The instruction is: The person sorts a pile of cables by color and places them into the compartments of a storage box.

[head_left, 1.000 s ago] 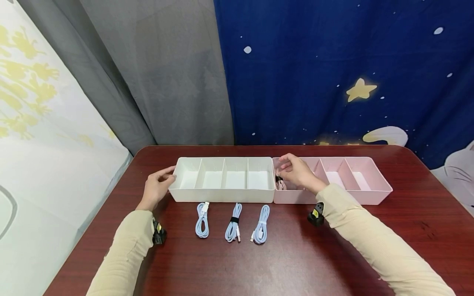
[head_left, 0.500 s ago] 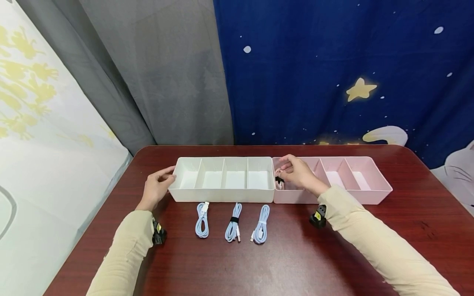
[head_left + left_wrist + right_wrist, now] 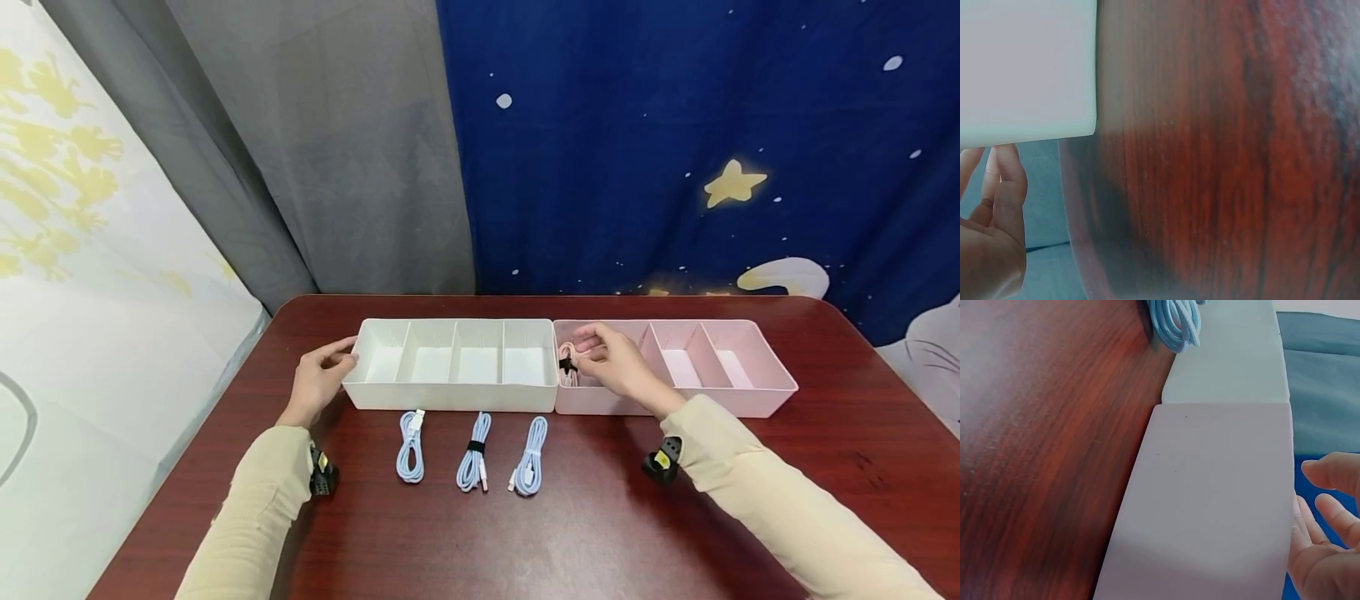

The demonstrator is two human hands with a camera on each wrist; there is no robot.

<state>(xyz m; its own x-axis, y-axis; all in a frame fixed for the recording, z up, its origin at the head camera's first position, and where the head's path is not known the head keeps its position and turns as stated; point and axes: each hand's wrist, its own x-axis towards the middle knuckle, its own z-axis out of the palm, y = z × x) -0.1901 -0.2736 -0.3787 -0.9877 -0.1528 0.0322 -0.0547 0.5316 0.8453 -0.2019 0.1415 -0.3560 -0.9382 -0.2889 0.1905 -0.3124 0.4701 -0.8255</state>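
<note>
My left hand (image 3: 315, 383) rests its fingertips against the left end of the white divided box (image 3: 450, 396); in the left wrist view the fingers (image 3: 1011, 172) reach up to the box's bottom edge. At the pink divided box (image 3: 675, 400), my right hand (image 3: 617, 362) is over the left part, its thumb and fingers apart. A coiled pink cable (image 3: 568, 375) with a black strap stands in that box's leftmost compartment, just left of my right fingertips. The right wrist view shows the right fingers (image 3: 1335, 515) spread beside the box wall (image 3: 1210, 500), part of the hand hidden behind it.
In front of the white box, three coiled light-blue cables (image 3: 409, 454) lie in a row on the dark red wooden table (image 3: 465, 550). The two boxes stand end to end. Behind the table hang a grey curtain (image 3: 360, 167) and a blue starry curtain (image 3: 600, 150).
My right hand has drawn slightly right and its fingers have come away from the pink cable, which now shows more fully in its compartment. The left hand has stayed at the white box.
</note>
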